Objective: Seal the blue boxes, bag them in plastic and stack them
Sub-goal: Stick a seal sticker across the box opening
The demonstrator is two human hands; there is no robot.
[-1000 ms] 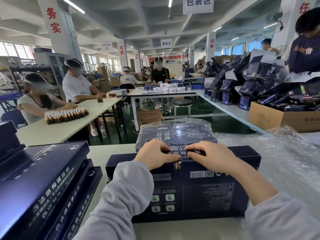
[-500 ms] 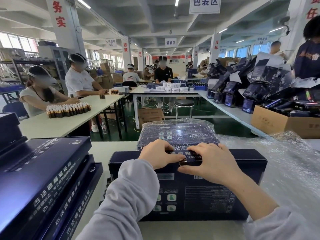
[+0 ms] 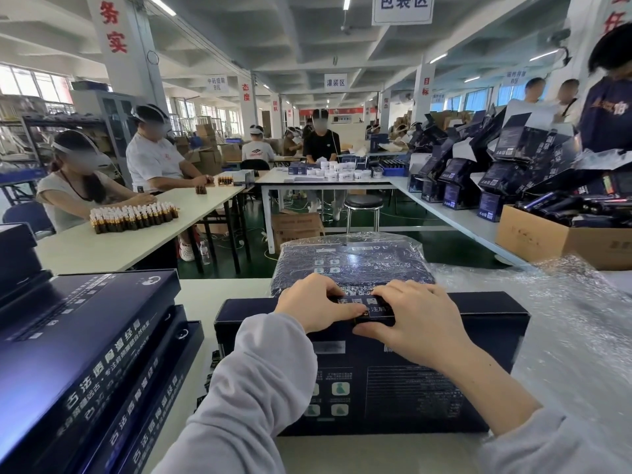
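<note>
A dark blue box (image 3: 410, 381) stands on its long edge on the white table (image 3: 219, 289) right in front of me. A dark seal label (image 3: 371, 304) lies across the middle of its top edge. My left hand (image 3: 313, 306) grips that top edge with curled fingers, its thumb on the label's left end. My right hand (image 3: 420, 323) lies flat over the label's right end, thumb stretched along the box's front face. Just behind stands a blue box bagged in plastic (image 3: 352, 261).
Several flat blue boxes (image 3: 85, 340) are stacked at my left. Crinkled clear plastic (image 3: 567, 319) covers the table on my right. A cardboard carton (image 3: 547, 242) and open dark boxes (image 3: 496, 179) fill the right bench. Other workers sit at a table (image 3: 102, 244) with small bottles.
The label has been folded down over the box's top edge. My right thumb has slid down onto the front face; both hands stay on the edge.
</note>
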